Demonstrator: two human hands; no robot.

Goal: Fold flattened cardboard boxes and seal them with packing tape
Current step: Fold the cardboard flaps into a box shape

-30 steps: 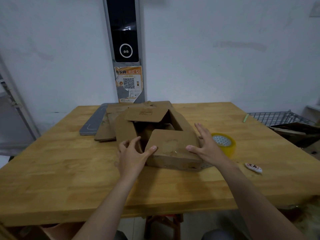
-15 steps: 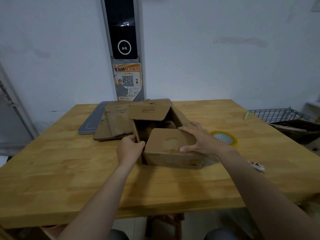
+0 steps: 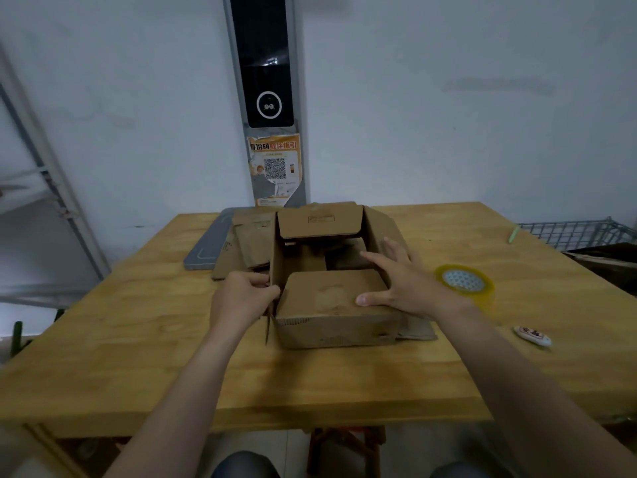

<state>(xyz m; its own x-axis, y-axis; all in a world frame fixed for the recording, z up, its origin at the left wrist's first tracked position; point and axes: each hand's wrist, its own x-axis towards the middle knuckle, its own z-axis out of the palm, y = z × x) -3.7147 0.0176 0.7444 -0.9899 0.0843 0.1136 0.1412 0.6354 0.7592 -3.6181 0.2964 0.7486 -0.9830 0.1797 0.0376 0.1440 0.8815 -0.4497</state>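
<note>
1. The box (image 3: 331,327) sat mid-surface (image 3: 138,339) with its near flap (image 3: 327,291) folded down. The tape roll (image 3: 463,281) lay near on the right, handy for sealing.
2. My left hand (image 3: 238,298) gripped the left flap (image 3: 278,257) at its near corner, fingers curled round the edge. I judged this was to stand it up for folding in.
3. My right hand (image 3: 406,288) was spread and gripped nothing: the thumb pinned the near flap, the fingers reached for the right wall.
4. Half a second back, that hand lay flatter on the near flap and the left flap leaned more.
</note>
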